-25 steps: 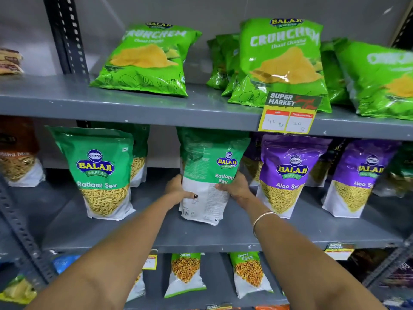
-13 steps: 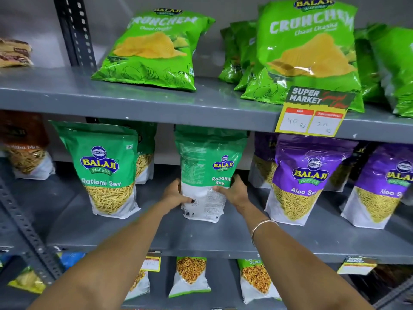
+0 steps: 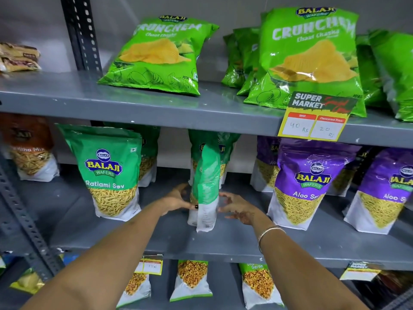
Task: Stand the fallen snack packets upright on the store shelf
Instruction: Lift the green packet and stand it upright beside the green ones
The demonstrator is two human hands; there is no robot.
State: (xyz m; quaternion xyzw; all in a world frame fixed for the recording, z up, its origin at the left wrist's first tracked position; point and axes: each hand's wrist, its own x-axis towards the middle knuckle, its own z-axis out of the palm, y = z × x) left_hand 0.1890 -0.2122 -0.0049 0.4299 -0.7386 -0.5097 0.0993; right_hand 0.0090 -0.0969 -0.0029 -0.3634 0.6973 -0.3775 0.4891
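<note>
Middle shelf (image 3: 234, 240): green packet (image 3: 205, 182) upright, edge-on.

A grey metal shelf (image 3: 234, 240) spans mid-frame. On it, green Ratlami Sev packets (image 3: 112, 173) are stood at left, a green packet (image 3: 205, 186) turned edge-on at centre, purple Aloo Sev packets (image 3: 306, 184) at right.

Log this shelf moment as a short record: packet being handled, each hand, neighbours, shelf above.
packet: green Ratlami Sev packet, upright, turned edge-on on the middle shelf
left hand: thumb on packet's lower left side
right hand: open, just off the packet
neighbours: front-facing Ratlami Sev packet left, Aloo Sev packet right
above: Crunchem bags, price tag
</note>
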